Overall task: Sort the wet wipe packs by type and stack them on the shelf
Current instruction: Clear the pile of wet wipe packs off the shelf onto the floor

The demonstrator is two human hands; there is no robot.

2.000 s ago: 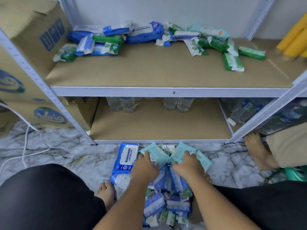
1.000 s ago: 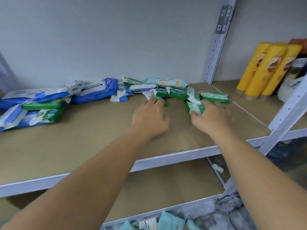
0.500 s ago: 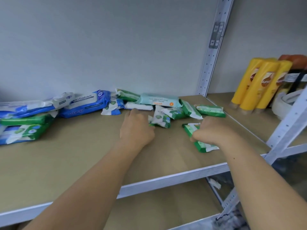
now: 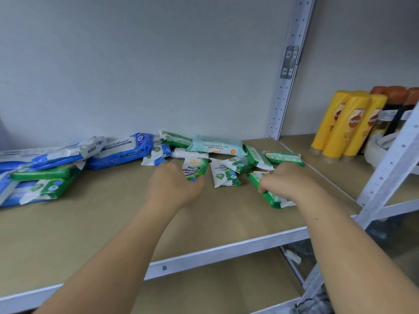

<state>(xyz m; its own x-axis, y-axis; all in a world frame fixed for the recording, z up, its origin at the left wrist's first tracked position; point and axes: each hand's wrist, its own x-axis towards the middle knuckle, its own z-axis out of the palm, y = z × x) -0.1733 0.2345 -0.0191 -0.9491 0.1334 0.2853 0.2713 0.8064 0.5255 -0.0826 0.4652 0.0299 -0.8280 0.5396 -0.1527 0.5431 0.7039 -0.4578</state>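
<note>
The shelf [image 4: 90,223] is a tan board in a white metal frame, and all the wet wipe packs in view lie along its back edge. At the left sit big blue packs [image 4: 122,152] beside green ones [image 4: 45,173]. Their far-left ends are cut off by the frame edge. A pale teal pack [image 4: 217,148] lies behind the small green ones in the middle. Yellow bottles [image 4: 347,123] stand in the next bay, with darker bottles behind them too blurred to read.

The left hand [image 4: 172,186] is seen from the back. It curls round the lower end of a small green-and-white pine pack [image 4: 195,169], which tips upward. Its fingertips are hidden behind the knuckles. The right hand [image 4: 288,182] clamps its curled fingers on a green pack [image 4: 269,196] lying on the board. The hand covers the pack's middle, and its near end pokes out under the wrist. Another pine pack [image 4: 223,175] lies between the hands, touching neither.
</note>
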